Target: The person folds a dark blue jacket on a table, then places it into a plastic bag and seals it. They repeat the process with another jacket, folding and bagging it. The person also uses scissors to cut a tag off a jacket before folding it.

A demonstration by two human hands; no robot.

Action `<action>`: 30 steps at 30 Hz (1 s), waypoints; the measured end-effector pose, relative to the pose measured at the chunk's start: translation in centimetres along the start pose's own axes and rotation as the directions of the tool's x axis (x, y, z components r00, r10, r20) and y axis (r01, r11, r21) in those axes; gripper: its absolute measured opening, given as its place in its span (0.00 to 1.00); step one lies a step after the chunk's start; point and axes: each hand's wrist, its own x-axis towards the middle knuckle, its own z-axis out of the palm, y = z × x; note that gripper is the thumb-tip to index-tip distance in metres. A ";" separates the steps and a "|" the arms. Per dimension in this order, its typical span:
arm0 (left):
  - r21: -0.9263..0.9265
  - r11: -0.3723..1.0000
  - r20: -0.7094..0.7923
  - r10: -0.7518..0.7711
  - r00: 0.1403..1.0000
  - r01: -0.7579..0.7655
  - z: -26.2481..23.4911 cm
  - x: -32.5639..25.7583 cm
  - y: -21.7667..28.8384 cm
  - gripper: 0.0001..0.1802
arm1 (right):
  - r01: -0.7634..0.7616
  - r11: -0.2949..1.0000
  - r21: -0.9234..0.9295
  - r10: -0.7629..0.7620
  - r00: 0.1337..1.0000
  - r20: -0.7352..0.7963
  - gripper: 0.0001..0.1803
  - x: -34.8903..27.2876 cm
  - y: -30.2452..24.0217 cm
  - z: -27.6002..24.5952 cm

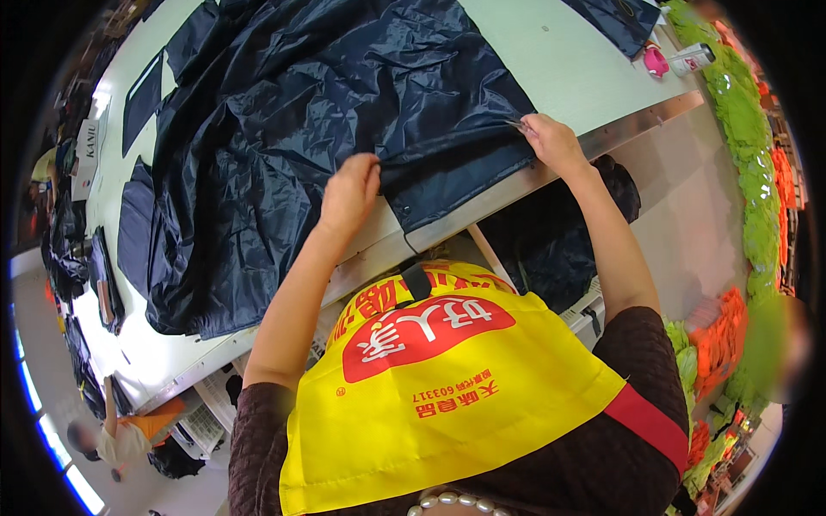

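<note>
A large sheet of shiny, crumpled dark navy fabric [292, 112] is spread over the white table and reaches its near edge. My left hand [351, 191] is closed at the fabric's near side, with the fingers pinching its edge. Farther right, my right hand [555, 144] is closed around a small pointed metal tool that looks like thread snips [519, 126]. The tip of this tool lies over the fabric's right edge. Between my hands a flat strip of the fabric lies along the table's edge, and most of the tool is hidden by my fingers.
The white table [551, 60] has a metal edge strip [637, 120]. A cup [691, 58] and a pink object [656, 62] stand at the far right corner. Dark folded pieces [142, 103] lie left. Green bundles [731, 103] line the right side. Another person [120, 439] is at lower left.
</note>
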 end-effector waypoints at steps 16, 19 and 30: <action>-0.008 0.992 -0.048 -0.122 0.991 0.122 0.4 0.5 -5.1 0.11 | 0.080 0.864 0.496 -0.218 0.950 0.226 0.15 -1.9 -12.0 4.2; -0.155 0.976 0.030 -0.151 0.988 0.154 -0.3 1.0 -6.2 0.11 | 0.260 0.911 0.321 -0.359 0.882 0.305 0.14 -1.7 -13.1 5.4; -0.412 0.866 -0.001 -0.311 0.950 0.283 -1.5 -0.8 -5.1 0.17 | 0.293 0.851 0.436 -0.420 0.878 0.229 0.10 -0.7 -11.7 6.5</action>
